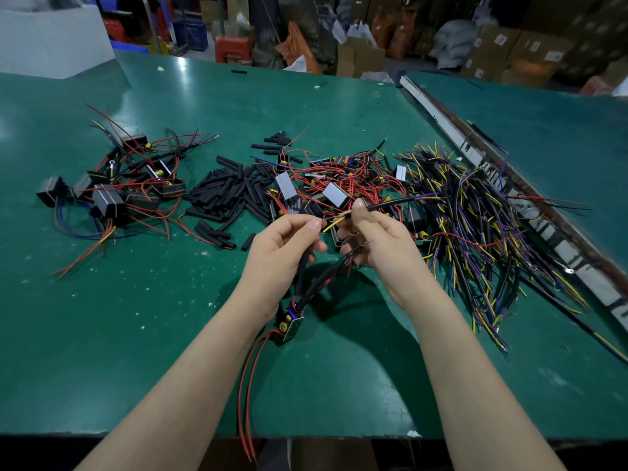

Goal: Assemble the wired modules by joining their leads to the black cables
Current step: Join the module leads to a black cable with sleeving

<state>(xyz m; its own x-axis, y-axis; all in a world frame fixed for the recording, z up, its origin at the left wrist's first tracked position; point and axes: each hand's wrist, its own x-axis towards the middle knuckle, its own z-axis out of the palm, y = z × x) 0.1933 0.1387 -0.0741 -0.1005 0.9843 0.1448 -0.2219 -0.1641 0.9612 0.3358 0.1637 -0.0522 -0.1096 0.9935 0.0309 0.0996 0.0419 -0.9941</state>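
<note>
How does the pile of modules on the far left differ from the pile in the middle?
The left pile of modules is smaller and looser, with dark casings showing. The middle pile is denser, buried in tangled red leads, with pale silver faces turned up. Short black sleeve pieces lie between them. Both rest on the green table and trail red wires.

module (291,326) dangling, black cable (387,203) raised

Cardboard boxes (530,45) beyond green table (102,300)
</note>
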